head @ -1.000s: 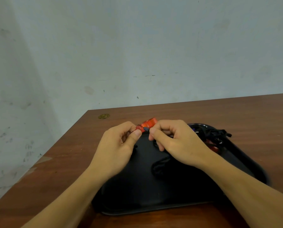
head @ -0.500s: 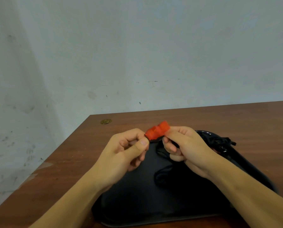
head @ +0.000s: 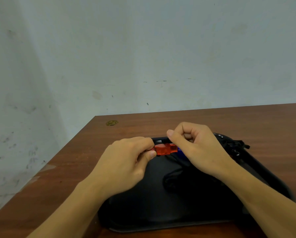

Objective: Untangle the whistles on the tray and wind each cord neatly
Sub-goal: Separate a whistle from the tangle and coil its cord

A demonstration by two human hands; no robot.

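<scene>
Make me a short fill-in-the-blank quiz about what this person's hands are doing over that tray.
1. Both hands hold a whistle whose colour is ____.
2. The tray under the hands is coloured ____.
3. The left hand pinches the whistle's ____ end, as the picture shows it.
4. A tangle of dark cords lies near the tray's far ____ corner.

Missing words: red; black; left; right
</scene>
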